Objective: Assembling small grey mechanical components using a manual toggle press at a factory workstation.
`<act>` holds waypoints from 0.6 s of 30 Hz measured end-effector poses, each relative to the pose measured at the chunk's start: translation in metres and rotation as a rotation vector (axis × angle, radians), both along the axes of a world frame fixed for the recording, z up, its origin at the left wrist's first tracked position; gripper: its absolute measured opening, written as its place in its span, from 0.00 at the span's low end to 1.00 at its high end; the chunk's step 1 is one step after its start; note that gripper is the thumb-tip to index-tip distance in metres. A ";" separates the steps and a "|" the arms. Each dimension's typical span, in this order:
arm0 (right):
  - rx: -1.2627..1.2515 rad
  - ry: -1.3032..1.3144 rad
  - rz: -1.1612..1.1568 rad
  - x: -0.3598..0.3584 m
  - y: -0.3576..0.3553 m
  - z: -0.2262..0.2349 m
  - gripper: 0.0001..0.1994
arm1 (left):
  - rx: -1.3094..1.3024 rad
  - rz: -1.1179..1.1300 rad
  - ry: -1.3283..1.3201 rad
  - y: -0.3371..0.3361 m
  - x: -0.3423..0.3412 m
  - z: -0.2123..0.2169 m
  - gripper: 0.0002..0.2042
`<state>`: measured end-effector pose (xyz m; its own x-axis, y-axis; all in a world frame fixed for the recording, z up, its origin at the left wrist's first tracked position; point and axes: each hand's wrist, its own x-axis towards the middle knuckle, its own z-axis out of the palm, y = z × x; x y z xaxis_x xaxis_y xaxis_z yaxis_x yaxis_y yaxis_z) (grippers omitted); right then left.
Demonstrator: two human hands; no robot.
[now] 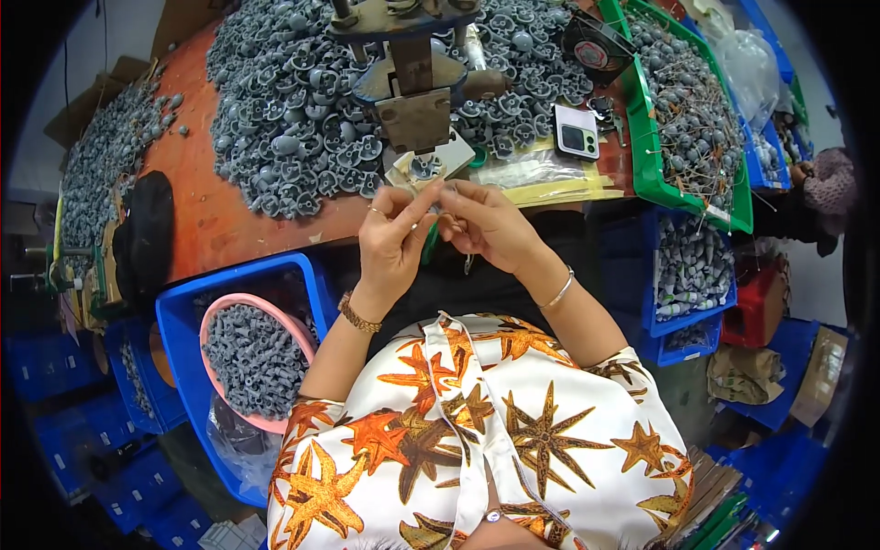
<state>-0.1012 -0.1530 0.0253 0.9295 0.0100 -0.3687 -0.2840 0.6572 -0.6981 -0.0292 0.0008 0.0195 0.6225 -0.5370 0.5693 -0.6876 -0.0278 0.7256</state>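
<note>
Just below the press fixture (417,119), I see my left hand (394,240) and right hand (484,223) fingertip to fingertip, pinching a small grey part (436,207) between them.

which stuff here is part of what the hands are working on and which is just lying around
In the work:
- left hand and right hand, fingertips together on something too small to tell
- press just beyond them
- grey parts pile on the table
- pink bowl of grey parts

Lying about:
- phone
- fan
- green tray
- black cloth
</note>
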 end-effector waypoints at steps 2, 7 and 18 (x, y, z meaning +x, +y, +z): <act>-0.133 -0.098 -0.044 0.001 -0.001 -0.006 0.08 | -0.079 0.075 0.058 0.001 -0.004 -0.006 0.13; -0.427 -0.258 -0.200 0.011 -0.019 -0.028 0.05 | -0.767 0.079 0.677 -0.007 -0.006 0.012 0.15; -0.722 -0.335 -0.225 0.030 -0.003 -0.033 0.06 | 0.102 0.234 0.181 -0.012 0.008 -0.008 0.07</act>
